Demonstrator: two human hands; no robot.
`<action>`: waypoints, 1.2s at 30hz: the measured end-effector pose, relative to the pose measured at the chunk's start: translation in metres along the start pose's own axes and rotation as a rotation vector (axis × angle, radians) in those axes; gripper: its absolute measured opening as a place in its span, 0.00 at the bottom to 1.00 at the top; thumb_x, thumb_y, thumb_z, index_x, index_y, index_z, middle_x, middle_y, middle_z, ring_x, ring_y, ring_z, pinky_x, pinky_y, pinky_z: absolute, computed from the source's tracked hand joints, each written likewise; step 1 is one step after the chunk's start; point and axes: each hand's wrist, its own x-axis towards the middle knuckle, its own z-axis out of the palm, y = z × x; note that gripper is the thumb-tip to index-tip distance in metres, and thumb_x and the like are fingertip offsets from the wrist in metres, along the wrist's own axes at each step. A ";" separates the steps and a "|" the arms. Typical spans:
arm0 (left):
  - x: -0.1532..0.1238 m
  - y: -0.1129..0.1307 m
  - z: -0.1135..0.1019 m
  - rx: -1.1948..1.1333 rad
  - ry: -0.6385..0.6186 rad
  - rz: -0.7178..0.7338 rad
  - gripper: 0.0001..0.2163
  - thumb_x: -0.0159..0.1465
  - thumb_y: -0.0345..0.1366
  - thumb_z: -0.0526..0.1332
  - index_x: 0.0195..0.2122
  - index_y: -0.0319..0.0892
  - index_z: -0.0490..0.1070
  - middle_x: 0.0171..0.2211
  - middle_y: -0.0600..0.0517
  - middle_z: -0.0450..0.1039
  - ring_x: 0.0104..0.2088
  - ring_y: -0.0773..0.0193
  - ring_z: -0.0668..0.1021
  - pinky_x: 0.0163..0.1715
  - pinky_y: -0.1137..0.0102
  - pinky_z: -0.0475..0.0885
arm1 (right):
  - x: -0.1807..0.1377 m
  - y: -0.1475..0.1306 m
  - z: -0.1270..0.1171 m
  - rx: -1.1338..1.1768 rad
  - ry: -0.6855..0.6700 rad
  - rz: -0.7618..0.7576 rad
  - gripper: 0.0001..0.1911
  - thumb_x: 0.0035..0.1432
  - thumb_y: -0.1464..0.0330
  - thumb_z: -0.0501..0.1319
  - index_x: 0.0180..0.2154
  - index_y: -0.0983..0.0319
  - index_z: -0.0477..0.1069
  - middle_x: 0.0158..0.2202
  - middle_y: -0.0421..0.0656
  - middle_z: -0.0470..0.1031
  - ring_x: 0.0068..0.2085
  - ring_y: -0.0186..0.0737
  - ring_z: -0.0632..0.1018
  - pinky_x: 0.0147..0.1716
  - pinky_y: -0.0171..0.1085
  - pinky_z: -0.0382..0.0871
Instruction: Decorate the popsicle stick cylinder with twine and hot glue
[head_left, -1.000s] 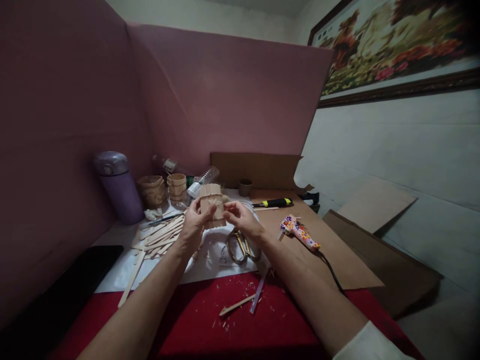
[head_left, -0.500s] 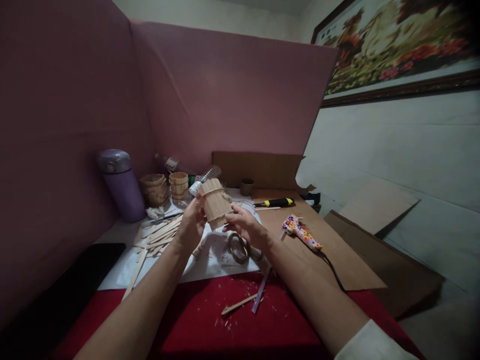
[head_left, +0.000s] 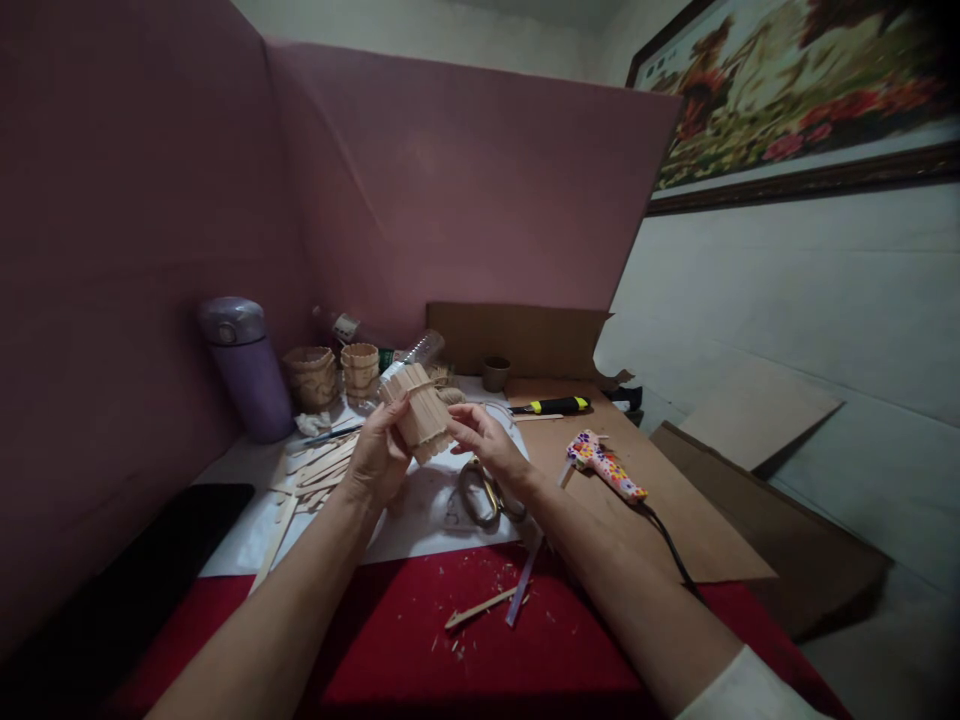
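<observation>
My left hand (head_left: 379,455) grips a small cup made of wooden craft sticks (head_left: 416,410), tilted with its top toward the left. My right hand (head_left: 484,440) pinches its lower right edge with the fingertips. Both hands hover over a white sheet (head_left: 420,515) on the table. Gold-handled scissors (head_left: 484,492) lie just below my right hand. A pile of loose craft sticks (head_left: 315,470) lies to the left of my left hand.
A floral glue gun (head_left: 604,465) with a black cord rests on brown cardboard (head_left: 675,520) at right. A yellow-and-black utility knife (head_left: 551,405) lies behind. Two finished stick cups (head_left: 334,375) and a purple flask (head_left: 244,365) stand at back left. Pink boards wall off the back.
The stick cup has been turned from upright to tilted toward the left. My right hand shifted from its side to its lower edge.
</observation>
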 end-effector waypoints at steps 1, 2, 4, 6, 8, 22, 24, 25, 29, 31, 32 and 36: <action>0.000 -0.001 0.000 0.018 -0.004 0.032 0.18 0.52 0.37 0.68 0.43 0.39 0.72 0.37 0.49 0.78 0.37 0.59 0.79 0.39 0.67 0.74 | -0.001 0.000 0.001 -0.077 0.011 -0.050 0.22 0.50 0.55 0.65 0.42 0.60 0.66 0.40 0.43 0.72 0.41 0.40 0.74 0.35 0.36 0.70; 0.000 -0.003 0.000 0.034 -0.013 0.062 0.19 0.51 0.37 0.69 0.43 0.39 0.72 0.37 0.49 0.78 0.37 0.60 0.78 0.40 0.68 0.73 | -0.001 0.001 0.003 -0.151 0.017 -0.094 0.23 0.50 0.55 0.65 0.44 0.60 0.66 0.42 0.44 0.72 0.42 0.41 0.73 0.37 0.37 0.69; 0.001 -0.007 0.001 0.058 -0.019 0.108 0.20 0.49 0.37 0.71 0.43 0.39 0.71 0.38 0.50 0.77 0.37 0.61 0.78 0.40 0.69 0.72 | -0.004 0.002 0.006 -0.280 0.021 -0.149 0.27 0.48 0.55 0.67 0.46 0.60 0.64 0.45 0.46 0.71 0.45 0.44 0.73 0.39 0.38 0.68; 0.001 -0.010 0.002 0.070 -0.002 0.123 0.21 0.47 0.37 0.72 0.42 0.39 0.71 0.38 0.50 0.77 0.38 0.61 0.78 0.41 0.69 0.71 | -0.005 0.004 0.008 -0.374 0.048 -0.164 0.29 0.46 0.57 0.69 0.47 0.60 0.63 0.46 0.47 0.70 0.46 0.46 0.72 0.39 0.40 0.68; 0.001 -0.012 0.003 0.070 0.012 0.121 0.22 0.46 0.37 0.73 0.41 0.39 0.70 0.37 0.50 0.77 0.38 0.62 0.77 0.41 0.69 0.71 | -0.005 0.007 0.008 -0.396 0.075 -0.161 0.29 0.44 0.58 0.70 0.46 0.61 0.63 0.45 0.47 0.71 0.44 0.46 0.73 0.40 0.41 0.68; -0.002 -0.010 0.000 0.114 -0.166 -0.022 0.19 0.52 0.43 0.69 0.41 0.37 0.73 0.38 0.46 0.77 0.38 0.61 0.77 0.37 0.69 0.69 | 0.003 0.001 0.003 0.264 0.143 0.021 0.26 0.42 0.61 0.70 0.43 0.62 0.65 0.36 0.42 0.74 0.33 0.36 0.75 0.34 0.36 0.70; -0.004 -0.010 0.000 0.121 -0.214 -0.070 0.19 0.53 0.42 0.68 0.42 0.36 0.74 0.38 0.45 0.77 0.39 0.59 0.77 0.39 0.68 0.69 | 0.002 0.001 0.003 0.320 0.125 0.019 0.27 0.42 0.61 0.70 0.43 0.62 0.65 0.35 0.42 0.74 0.31 0.36 0.75 0.33 0.36 0.69; -0.005 -0.010 0.000 0.124 -0.232 -0.090 0.19 0.53 0.42 0.68 0.42 0.35 0.74 0.38 0.45 0.78 0.39 0.59 0.78 0.39 0.68 0.70 | 0.002 0.000 0.003 0.343 0.114 0.018 0.27 0.42 0.61 0.70 0.43 0.62 0.65 0.35 0.42 0.74 0.31 0.36 0.75 0.33 0.36 0.69; -0.008 -0.011 0.001 0.113 -0.293 -0.126 0.18 0.55 0.40 0.67 0.43 0.34 0.75 0.39 0.44 0.78 0.39 0.58 0.78 0.41 0.67 0.71 | 0.000 -0.002 0.005 0.395 0.057 0.027 0.26 0.42 0.62 0.70 0.43 0.62 0.65 0.32 0.41 0.74 0.30 0.36 0.75 0.33 0.36 0.69; -0.009 -0.010 0.002 0.095 -0.301 -0.123 0.17 0.55 0.39 0.66 0.42 0.34 0.75 0.39 0.44 0.78 0.38 0.59 0.78 0.39 0.68 0.72 | -0.002 -0.003 0.005 0.397 0.026 0.037 0.26 0.42 0.62 0.70 0.43 0.62 0.65 0.33 0.41 0.74 0.31 0.37 0.76 0.32 0.36 0.70; -0.008 -0.010 0.003 0.087 -0.293 -0.121 0.16 0.54 0.38 0.67 0.42 0.34 0.75 0.38 0.44 0.79 0.37 0.60 0.79 0.38 0.69 0.72 | -0.002 -0.003 0.005 0.388 0.016 0.041 0.26 0.43 0.61 0.70 0.43 0.61 0.65 0.33 0.41 0.74 0.31 0.37 0.76 0.32 0.37 0.70; -0.007 -0.007 0.004 0.079 -0.200 -0.096 0.12 0.52 0.34 0.68 0.36 0.33 0.76 0.32 0.47 0.79 0.32 0.64 0.79 0.35 0.73 0.73 | 0.002 0.003 0.004 0.179 0.075 0.014 0.26 0.43 0.56 0.70 0.41 0.61 0.66 0.35 0.42 0.73 0.34 0.37 0.75 0.33 0.36 0.72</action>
